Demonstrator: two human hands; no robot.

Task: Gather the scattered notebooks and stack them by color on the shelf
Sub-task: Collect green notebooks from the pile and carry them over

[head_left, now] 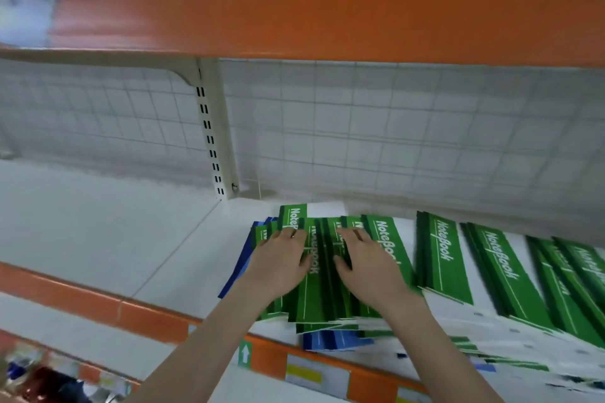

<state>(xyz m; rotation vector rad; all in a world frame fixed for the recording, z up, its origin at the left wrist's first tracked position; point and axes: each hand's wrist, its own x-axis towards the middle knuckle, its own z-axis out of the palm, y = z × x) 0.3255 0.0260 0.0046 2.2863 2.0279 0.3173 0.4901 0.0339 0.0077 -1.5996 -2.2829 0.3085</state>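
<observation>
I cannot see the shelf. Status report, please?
Both hands, left hand and right hand, flat on green notebooks. Blue notebooks underneath, mixed in. Nothing blocking.

Our one view: we see everything from a single head-worn wide-angle camera.
Facing: we look forward and down onto the white shelf [108, 239], under the orange shelf edge [327, 16] above.
Nearness: we stand close; both forearms reach in from the bottom edge.
Distortion: straight shelf lines bow towards the corners.
Shared ground: with one view, we have no overlap.
</observation>
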